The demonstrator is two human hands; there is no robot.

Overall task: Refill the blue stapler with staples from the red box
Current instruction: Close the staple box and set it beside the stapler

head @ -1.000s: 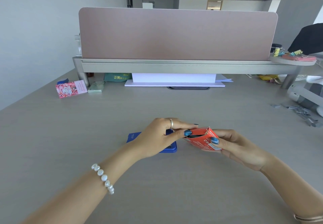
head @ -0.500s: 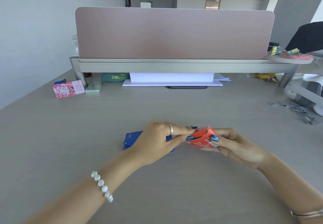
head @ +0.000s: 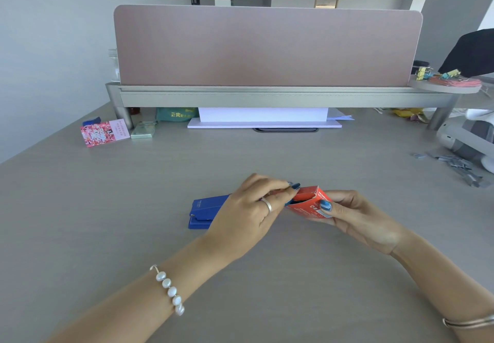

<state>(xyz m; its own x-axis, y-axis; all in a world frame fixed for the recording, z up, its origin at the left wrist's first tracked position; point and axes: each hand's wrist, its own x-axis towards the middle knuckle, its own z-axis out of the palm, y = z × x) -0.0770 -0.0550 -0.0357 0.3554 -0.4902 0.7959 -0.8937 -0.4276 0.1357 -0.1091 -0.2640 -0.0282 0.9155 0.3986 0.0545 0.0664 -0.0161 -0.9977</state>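
The blue stapler (head: 204, 210) lies flat on the desk at the centre, its right part hidden behind my left hand (head: 251, 211). My right hand (head: 358, 217) holds the small red box (head: 310, 203) tilted, with its open end turned to the left. The fingertips of my left hand are pinched together at that open end, touching the box's mouth. Whether they hold staples is hidden.
A pink desk divider (head: 267, 45) on a grey shelf closes the back. A pink card box (head: 103, 131) and a small green box (head: 144, 129) sit at the back left. Several loose staple strips (head: 459, 164) lie at the right, beside a white device (head: 467, 139).
My left fingers have closed tighter into the red box's open end. More of the stapler's left part now shows beside my left hand.
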